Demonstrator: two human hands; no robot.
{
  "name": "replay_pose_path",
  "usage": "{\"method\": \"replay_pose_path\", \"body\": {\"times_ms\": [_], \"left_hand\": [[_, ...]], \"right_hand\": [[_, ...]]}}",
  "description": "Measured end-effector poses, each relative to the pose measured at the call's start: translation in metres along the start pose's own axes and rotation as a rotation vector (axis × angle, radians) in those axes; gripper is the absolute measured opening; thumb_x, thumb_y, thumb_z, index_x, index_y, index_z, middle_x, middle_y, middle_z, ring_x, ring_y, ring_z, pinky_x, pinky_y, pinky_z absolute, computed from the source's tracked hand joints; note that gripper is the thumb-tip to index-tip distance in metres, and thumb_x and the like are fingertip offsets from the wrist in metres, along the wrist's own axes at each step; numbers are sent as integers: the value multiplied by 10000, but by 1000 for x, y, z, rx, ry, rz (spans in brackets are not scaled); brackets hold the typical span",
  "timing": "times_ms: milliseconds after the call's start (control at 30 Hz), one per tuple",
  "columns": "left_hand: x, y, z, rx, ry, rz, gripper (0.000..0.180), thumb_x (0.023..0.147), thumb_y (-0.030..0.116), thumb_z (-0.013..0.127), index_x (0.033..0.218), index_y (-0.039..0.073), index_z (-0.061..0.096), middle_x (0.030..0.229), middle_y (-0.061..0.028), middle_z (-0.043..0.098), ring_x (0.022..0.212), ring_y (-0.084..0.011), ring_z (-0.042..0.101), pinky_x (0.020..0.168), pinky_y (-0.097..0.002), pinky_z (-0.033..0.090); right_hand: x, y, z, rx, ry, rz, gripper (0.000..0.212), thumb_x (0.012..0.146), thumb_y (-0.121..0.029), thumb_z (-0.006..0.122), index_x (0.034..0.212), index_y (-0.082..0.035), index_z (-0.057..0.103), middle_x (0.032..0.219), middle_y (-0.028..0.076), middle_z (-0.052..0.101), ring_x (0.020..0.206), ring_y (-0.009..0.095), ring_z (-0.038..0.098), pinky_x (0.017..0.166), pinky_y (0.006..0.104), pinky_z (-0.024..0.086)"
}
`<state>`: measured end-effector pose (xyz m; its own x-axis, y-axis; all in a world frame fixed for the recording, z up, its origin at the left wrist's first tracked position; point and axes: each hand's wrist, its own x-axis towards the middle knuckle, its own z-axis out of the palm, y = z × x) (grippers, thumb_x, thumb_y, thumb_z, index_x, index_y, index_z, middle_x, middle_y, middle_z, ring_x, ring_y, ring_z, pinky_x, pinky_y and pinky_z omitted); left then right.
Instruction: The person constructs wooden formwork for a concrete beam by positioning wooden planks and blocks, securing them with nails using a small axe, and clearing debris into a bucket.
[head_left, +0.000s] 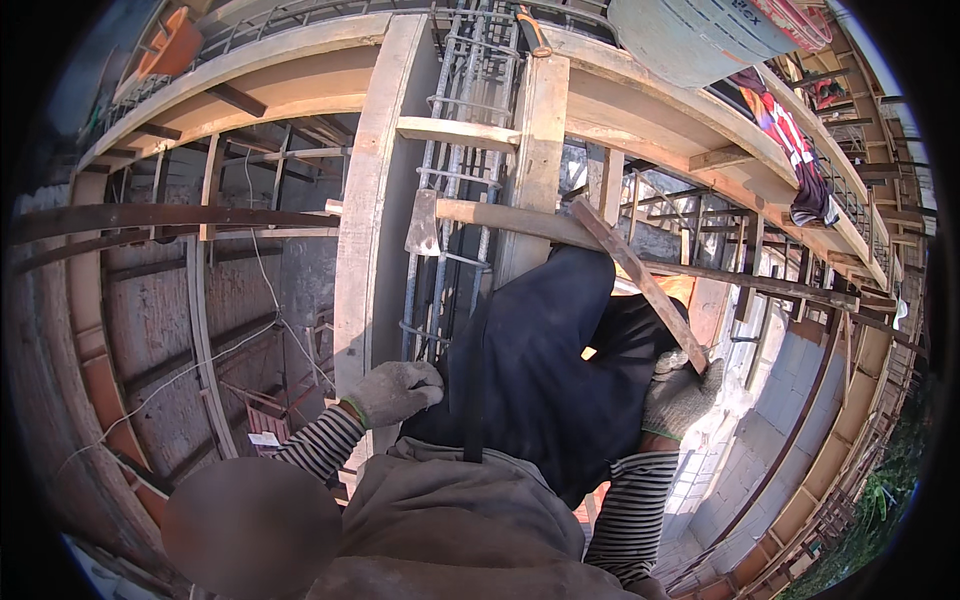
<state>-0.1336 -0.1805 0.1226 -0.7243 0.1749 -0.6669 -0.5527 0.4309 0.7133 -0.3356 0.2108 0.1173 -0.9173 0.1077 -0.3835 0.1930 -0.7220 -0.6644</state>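
My right hand point(682, 393), in a knitted grey glove, is closed around the lower end of a narrow wooden strip point(645, 285). The strip slants up and to the left, past my dark-trousered knee. My left hand point(397, 393), gloved too, is beside my left thigh near the wooden formwork board point(368, 200). Its fingers are curled together; whatever they may hold is hidden. Ahead of my legs a hatchet-like tool with a flat metal blade point(422, 225) and a wooden handle point(500, 217) lies across the formwork, over the steel rebar cage point(465, 110).
A large bucket point(700, 40) stands at the upper right, with a colourful cloth point(785, 140) draped over a beam near it. An orange container point(172, 45) is at the far left. Timber beams surround deep openings on both sides; a white cord point(205, 360) hangs at left.
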Motion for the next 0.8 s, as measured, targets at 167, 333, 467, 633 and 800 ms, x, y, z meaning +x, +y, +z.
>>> {"method": "replay_pose_path", "body": {"times_ms": [167, 333, 467, 633, 800], "left_hand": [[18, 13, 12, 41, 219, 125, 244, 956, 240, 656, 1068, 37, 730, 1068, -116, 744, 1051, -310, 705, 966, -402, 548], [33, 18, 24, -37, 325, 290, 208, 923, 191, 670, 1051, 46, 747, 1072, -110, 758, 1004, -308, 726, 923, -384, 576], [31, 24, 27, -199, 203, 154, 150, 942, 121, 651, 979, -18, 693, 868, -85, 685, 818, -239, 678, 886, -325, 569], [26, 17, 27, -770, -154, -67, 204, 1024, 120, 573, 1111, -23, 689, 932, -25, 634, 843, -91, 631, 824, -270, 548], [20, -9, 17, -985, -320, 84, 308, 999, 130, 644, 1265, -13, 702, 1206, -45, 715, 1004, -112, 654, 968, -306, 510]], "right_hand": [[3, 10, 15, -87, 78, -37, 415, 1025, -401, 675, 1173, -16, 623, 1071, 121, 698, 820, 209, 704, 684, 344, 622], [6, 9, 8, -75, 105, -45, 427, 1030, -419, 668, 1187, -25, 619, 1076, 113, 695, 812, 201, 697, 671, 339, 615], [6, 7, 2, -61, 127, -48, 441, 1030, -429, 667, 1189, -20, 619, 1069, 110, 684, 816, 197, 689, 671, 337, 611], [6, 3, -1, -56, 164, -67, 430, 1033, -419, 665, 1186, -20, 622, 1086, 108, 683, 827, 190, 680, 674, 335, 611], [10, -2, -12, -57, 47, -37, 413, 1039, -406, 657, 1203, -29, 618, 1111, 108, 693, 882, 196, 696, 698, 345, 621]]}}
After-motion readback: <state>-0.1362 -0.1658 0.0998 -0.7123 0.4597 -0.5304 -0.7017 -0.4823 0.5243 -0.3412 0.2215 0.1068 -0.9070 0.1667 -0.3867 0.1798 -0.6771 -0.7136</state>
